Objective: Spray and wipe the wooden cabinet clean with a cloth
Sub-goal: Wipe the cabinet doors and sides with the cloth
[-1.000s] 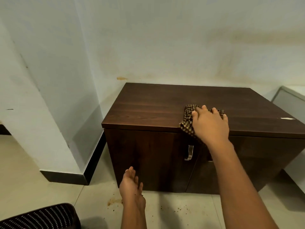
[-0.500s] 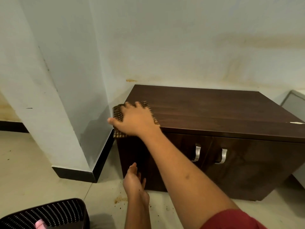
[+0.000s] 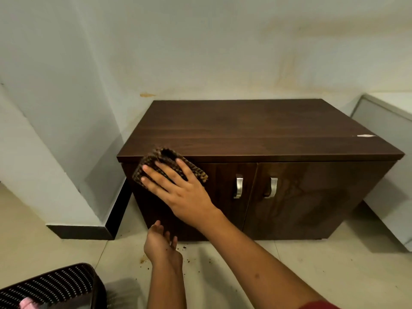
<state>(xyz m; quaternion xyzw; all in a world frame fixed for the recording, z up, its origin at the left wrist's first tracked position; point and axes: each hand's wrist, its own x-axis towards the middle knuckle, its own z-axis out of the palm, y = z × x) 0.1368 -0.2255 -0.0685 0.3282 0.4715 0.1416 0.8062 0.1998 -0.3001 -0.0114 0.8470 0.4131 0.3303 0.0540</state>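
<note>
A dark wooden cabinet (image 3: 256, 132) with two doors and two metal handles (image 3: 238, 188) stands against the white wall. My right hand (image 3: 178, 188) presses a brown checked cloth (image 3: 165, 159) flat against the upper left of the left door, just under the top's front edge. The fingers are spread over the cloth. My left hand (image 3: 161, 244) hangs low in front of the cabinet's base, fingers loosely apart, holding nothing. No spray bottle is in view.
A white wall pillar with a black skirting (image 3: 80, 230) juts out left of the cabinet. A black perforated basket (image 3: 51, 284) sits at the bottom left. A white panel (image 3: 388, 134) stands to the right. Brown crumbs (image 3: 196, 259) lie on the floor tiles.
My right hand slid the cloth from the middle of the top's front edge to its left corner, then down onto the left door's face. My left hand stayed low.
</note>
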